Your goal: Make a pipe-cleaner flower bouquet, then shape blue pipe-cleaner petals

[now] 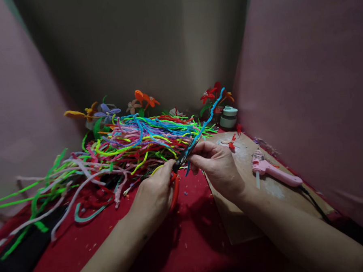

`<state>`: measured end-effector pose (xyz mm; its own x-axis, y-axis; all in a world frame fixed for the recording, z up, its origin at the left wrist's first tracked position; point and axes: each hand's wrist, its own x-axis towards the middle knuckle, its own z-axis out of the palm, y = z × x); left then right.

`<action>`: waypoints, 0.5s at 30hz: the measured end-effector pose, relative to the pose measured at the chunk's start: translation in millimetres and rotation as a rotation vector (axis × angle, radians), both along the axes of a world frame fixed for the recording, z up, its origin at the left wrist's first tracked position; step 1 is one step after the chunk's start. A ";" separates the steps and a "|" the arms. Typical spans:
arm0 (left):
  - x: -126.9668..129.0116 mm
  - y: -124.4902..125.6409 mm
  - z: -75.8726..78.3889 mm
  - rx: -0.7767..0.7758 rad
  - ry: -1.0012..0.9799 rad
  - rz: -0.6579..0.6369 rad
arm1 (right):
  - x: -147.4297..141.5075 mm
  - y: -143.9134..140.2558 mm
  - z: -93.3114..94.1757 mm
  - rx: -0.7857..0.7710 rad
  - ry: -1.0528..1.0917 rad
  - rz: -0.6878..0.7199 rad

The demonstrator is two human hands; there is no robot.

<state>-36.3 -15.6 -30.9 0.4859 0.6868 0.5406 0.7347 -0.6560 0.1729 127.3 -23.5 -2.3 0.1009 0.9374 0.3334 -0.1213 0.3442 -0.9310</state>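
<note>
My left hand [154, 192] grips red-handled pliers [175, 189], whose dark jaws point up and right toward a blue pipe cleaner [209, 114]. My right hand [218, 164] pinches the lower end of that blue pipe cleaner, which rises up and to the right. The jaws meet the pipe cleaner just between my two hands. Behind them lies a big heap of coloured pipe cleaners [133, 142] on the red cloth [186, 233].
A pink glue gun [274, 171] lies on a brown board [252, 205] at the right. Pipe-cleaner flowers [144, 99] and a small white-green jar [228, 117] stand at the back. Pink walls [303, 85] close in on both sides.
</note>
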 end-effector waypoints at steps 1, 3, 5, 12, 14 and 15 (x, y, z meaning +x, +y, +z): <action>0.3 0.0 0.6 -0.003 0.000 -0.006 | 0.1 0.1 -0.2 0.000 -0.010 -0.006; 1.0 0.2 1.0 -0.018 0.002 -0.013 | 0.0 0.1 -0.4 -0.004 -0.022 -0.014; 1.3 0.4 -0.1 -0.035 0.013 -0.002 | -0.5 -0.1 -0.6 -0.005 -0.022 -0.022; -1.1 1.1 -4.4 0.108 0.201 0.197 | -2.3 0.3 -3.3 -0.028 -0.012 0.006; -1.2 1.0 -2.9 0.143 0.257 0.224 | -2.5 0.8 -3.9 -0.043 0.006 0.014; -1.0 0.7 -1.9 0.158 0.280 0.241 | -2.7 0.8 -3.9 -0.048 0.016 0.016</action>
<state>-37.3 -14.9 -32.8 0.4643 0.7180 0.5186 0.8754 -0.4611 -0.1454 124.6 -22.7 -6.3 0.0904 0.9539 0.2862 -0.1419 0.2968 -0.9444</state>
